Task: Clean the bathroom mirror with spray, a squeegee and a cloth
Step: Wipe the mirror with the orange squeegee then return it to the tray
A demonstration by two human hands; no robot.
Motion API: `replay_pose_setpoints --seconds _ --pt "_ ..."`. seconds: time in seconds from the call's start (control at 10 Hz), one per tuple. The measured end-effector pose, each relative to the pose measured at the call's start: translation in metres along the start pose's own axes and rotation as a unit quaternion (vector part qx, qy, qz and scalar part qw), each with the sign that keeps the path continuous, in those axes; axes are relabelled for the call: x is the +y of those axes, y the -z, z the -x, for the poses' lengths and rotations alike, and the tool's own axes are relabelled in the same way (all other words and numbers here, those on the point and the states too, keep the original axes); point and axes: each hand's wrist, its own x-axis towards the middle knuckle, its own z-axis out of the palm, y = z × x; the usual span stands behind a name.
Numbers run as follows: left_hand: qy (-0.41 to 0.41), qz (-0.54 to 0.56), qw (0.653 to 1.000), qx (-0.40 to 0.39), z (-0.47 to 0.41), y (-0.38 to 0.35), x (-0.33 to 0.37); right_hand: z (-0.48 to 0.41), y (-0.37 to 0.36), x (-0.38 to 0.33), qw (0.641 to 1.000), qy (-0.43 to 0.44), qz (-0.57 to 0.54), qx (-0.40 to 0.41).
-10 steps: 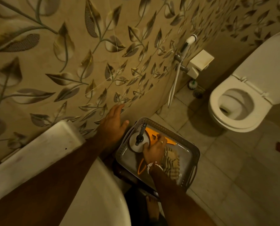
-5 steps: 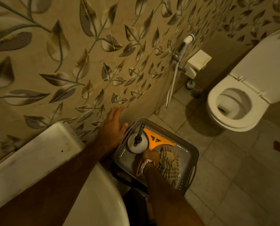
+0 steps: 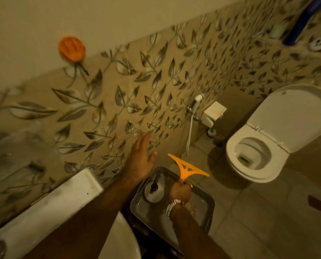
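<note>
Gripping squeegee [image 3: 188, 169] by handle, right hand [image 3: 180, 191] above tray [image 3: 208, 206]

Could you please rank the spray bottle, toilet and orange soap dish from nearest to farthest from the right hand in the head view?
1. Spray bottle, in the basket just left of the right hand.
2. Toilet, farther off to the right.
3. Orange soap dish, high up, upper left.

Orange plastic squeegee [image 3: 187, 168], perforated grey plastic basket [image 3: 208, 212], glossy ceramic toilet [image 3: 230, 156]
</note>
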Motion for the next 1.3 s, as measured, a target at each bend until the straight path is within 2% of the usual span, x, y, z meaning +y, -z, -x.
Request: replay_pose_setpoints --seconds 0.1,0.2,0.3,0.4,0.6,0.9,1.1,1.2,1.3 --pt "-0.01 0.005 1.0 0.017 0.0 0.018 0.025 0.013 0.021 -0.031 0.998 0.022 -0.055 -0.013" --pt "-0.025 0.011 0.998 0.065 0.004 0.056 0.078 0.032 0.051 -0.094 0.987 0.088 -0.133 0.031" --pt "-0.037 0.032 0.993 0.104 0.01 0.076 0.104 0.049 0.066 -0.131 0.973 0.145 -0.174 0.038" --pt "-0.077 0.04 0.984 0.157 0.014 0.12 0.148 0.081 0.085 -0.187 0.95 0.221 -0.219 0.026" --pt "-0.157 0.048 0.958 0.236 0.034 0.192 0.191 0.15 0.1 -0.253 0.907 0.315 -0.28 0.01" --pt "-0.244 0.035 0.912 0.328 0.11 0.315 0.19 0.305 0.101 -0.292 0.816 0.468 -0.339 -0.022" --pt "-0.25 -0.016 0.879 0.405 0.182 0.396 0.166 0.42 0.086 -0.307 0.74 0.538 -0.396 -0.084" --pt "-0.258 -0.06 0.845 0.465 0.224 0.446 0.158 0.486 0.081 -0.325 0.699 0.575 -0.408 -0.116" --pt "-0.265 -0.104 0.821 0.495 0.249 0.481 0.154 0.531 0.081 -0.34 0.676 0.595 -0.41 -0.143"
